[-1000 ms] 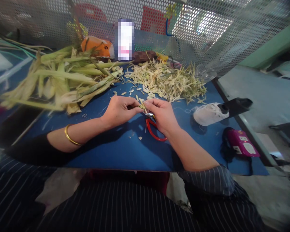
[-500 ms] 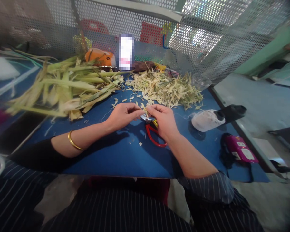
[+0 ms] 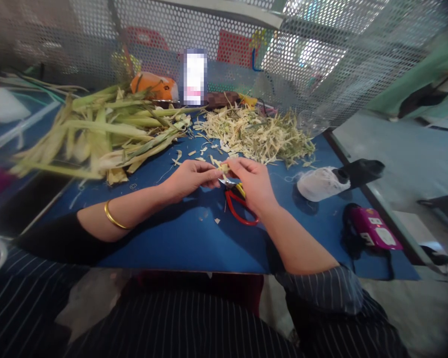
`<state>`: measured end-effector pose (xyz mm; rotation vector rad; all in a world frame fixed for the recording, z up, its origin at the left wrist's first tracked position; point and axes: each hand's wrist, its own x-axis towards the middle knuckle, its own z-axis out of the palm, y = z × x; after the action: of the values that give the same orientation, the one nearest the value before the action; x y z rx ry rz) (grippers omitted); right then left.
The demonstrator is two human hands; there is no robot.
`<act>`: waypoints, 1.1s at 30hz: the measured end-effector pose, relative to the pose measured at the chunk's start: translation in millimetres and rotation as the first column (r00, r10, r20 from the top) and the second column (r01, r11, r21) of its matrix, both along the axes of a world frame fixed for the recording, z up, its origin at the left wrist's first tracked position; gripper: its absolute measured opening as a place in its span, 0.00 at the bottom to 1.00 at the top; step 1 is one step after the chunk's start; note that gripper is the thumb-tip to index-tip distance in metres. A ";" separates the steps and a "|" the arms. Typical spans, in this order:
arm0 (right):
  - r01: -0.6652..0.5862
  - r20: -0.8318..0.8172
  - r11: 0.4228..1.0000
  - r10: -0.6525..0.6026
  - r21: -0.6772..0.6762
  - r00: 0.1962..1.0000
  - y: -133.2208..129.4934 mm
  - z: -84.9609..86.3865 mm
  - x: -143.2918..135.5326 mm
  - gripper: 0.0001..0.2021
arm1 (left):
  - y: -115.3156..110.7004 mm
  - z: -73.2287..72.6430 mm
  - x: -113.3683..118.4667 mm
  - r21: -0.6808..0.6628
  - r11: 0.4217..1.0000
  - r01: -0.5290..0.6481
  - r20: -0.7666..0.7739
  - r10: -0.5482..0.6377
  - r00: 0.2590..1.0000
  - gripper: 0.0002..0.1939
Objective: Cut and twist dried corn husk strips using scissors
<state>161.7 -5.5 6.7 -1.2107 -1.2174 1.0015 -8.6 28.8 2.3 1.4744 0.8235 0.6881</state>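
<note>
My left hand [image 3: 194, 180] and my right hand [image 3: 253, 185] meet over the blue table, fingers closed in a pinch. Between their fingertips is a small pale yellow strip of corn husk [image 3: 224, 169]. Scissors [image 3: 242, 209] with red handles rest under my right hand, blades toward the left fingertips; part of a yellow piece shows beside them. Just beyond my hands lies a heap of shredded husk [image 3: 261, 133], with loose bits at its near edge. Long green-yellow husks [image 3: 112, 129] are piled to the left.
To the right, a cone of white thread [image 3: 321, 184] lies on its side near a magenta device [image 3: 375, 227] with a black strap. A lit, blurred phone screen [image 3: 194, 77] stands at the back by an orange packet [image 3: 155, 86]. A perforated metal panel [image 3: 231, 44] borders the far side.
Both hands stay almost in place. The right fingertips have shifted slightly to the left, and more of the pale husk strip shows between the fingers. The view has tilted a little.
</note>
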 end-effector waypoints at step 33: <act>0.139 -0.164 0.980 -0.161 -0.142 0.973 39.7 16.9 74.1 0.16 | 14.9 -8.3 -3.9 -0.072 0.918 -0.390 0.052 0.394 0.918 0.09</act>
<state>235.9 34.2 23.6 -1.2670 -0.9212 1.0623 -12.5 43.8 -6.0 1.2345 1.0950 0.9968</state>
